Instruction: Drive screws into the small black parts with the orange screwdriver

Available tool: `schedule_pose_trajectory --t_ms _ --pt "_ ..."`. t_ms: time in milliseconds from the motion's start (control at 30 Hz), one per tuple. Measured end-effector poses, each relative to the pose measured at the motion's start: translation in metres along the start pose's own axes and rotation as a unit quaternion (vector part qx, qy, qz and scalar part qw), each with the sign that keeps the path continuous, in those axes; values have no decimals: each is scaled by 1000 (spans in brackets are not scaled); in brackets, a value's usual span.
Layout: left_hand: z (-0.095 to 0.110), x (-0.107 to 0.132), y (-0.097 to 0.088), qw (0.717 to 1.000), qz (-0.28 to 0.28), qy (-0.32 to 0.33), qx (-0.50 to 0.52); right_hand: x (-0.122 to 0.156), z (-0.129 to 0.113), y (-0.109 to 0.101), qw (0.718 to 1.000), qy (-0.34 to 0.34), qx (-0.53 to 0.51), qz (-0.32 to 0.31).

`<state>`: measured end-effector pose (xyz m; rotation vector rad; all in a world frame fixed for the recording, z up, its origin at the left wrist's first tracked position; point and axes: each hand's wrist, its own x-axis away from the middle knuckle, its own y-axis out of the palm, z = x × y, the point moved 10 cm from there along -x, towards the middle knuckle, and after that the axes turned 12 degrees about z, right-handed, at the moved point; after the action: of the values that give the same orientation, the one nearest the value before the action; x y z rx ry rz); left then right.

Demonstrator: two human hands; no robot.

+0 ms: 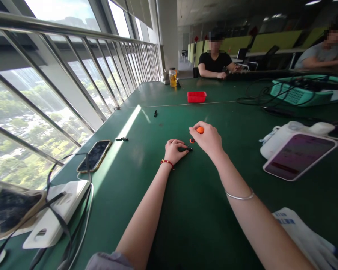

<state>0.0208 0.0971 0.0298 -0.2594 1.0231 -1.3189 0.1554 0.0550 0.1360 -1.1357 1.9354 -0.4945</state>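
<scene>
The left hand (pixel 175 152) has its grip pinching a small, thin black piece (pixel 189 149) on the flat green tabletop (pixel 186 210). The right hand's (pixel 210 138) grip wraps around an orange and black screwdriver (pixel 199 130), which slants down to the piece.

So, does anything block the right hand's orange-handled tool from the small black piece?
Nothing visible does: the right hand holds the orange-handled tool angled down to the small black piece, with the left hand at one end.
</scene>
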Motion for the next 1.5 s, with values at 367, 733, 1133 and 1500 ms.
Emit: schedule_pose_trajectory --t_ms 367,733,1133,1500 --pt "1 -1 3 1000 -3 21 -14 -2 1 3 998 -8 48 -29" --pt "0 -4 6 1000 -18 10 -20 -9 -1 15 996 -58 -67 4" --pt "0 -4 6 1000 -14 15 -19 -4 -10 7 960 -12 -239 -144" --pt "16 -3 7 996 -24 81 -7 17 66 63 984 -139 56 -92"
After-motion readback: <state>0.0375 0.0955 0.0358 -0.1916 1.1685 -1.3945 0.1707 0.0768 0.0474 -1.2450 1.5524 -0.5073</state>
